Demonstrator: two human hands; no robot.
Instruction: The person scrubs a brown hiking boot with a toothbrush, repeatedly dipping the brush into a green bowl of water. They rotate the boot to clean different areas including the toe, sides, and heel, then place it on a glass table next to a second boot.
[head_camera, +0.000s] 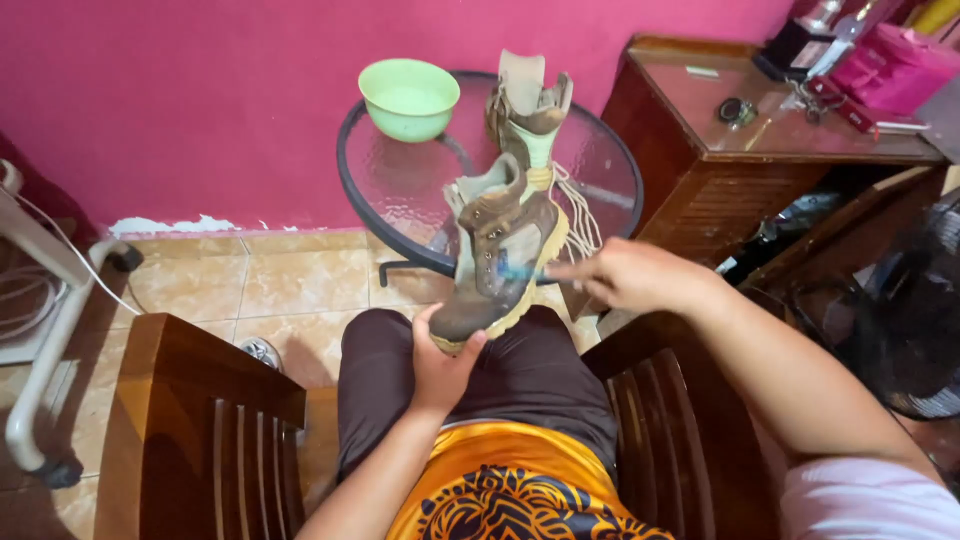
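Boot (500, 262) sits upright on the lap, toe near. Left hand (442, 368) grips its toe from below. Right hand (622, 275) closed on a small blue brush (520, 268) against the boot's side. Far: green bowl (409, 97) left, second boot (528, 120) right, both on round glass surface (400, 190).

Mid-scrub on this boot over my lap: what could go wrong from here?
The left hand holds the brown boot only by its toe, so brush pressure could twist it loose. The right hand works a small blue brush; the blur suggests fast strokes that might flick dirt onto the dark trousers. The second boot stands on the glass table, laces hanging over the edge.
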